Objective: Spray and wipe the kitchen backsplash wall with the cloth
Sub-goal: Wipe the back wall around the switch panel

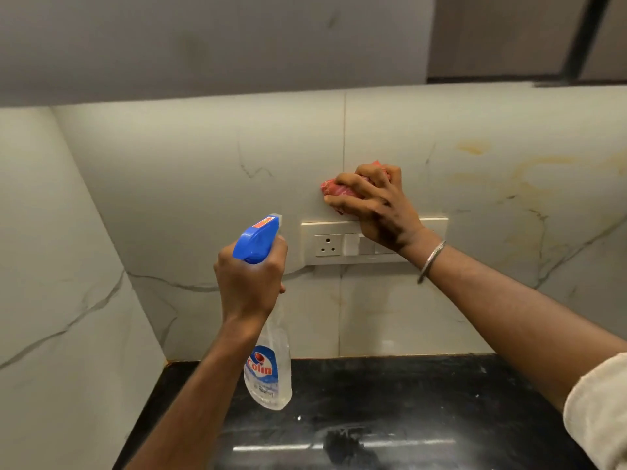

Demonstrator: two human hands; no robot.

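Cloth, red and bunched, was pressed against the backsplash wall just above the switch plate, beside a vertical tile joint. The right hand gripped it, fingers curled over the bundle; the wrist crossed in front of the right part of the plate and carried a metal bangle. The left hand was closed round the neck of the spray bottle, held roughly upright left of the plate, its blue trigger head pointing toward the tiles. The bottle's clear body hung below the fist, over the black countertop. Yellowish stains marked the wall to the right of the cloth, apart from it. A pale sleeve showed at the lower right edge
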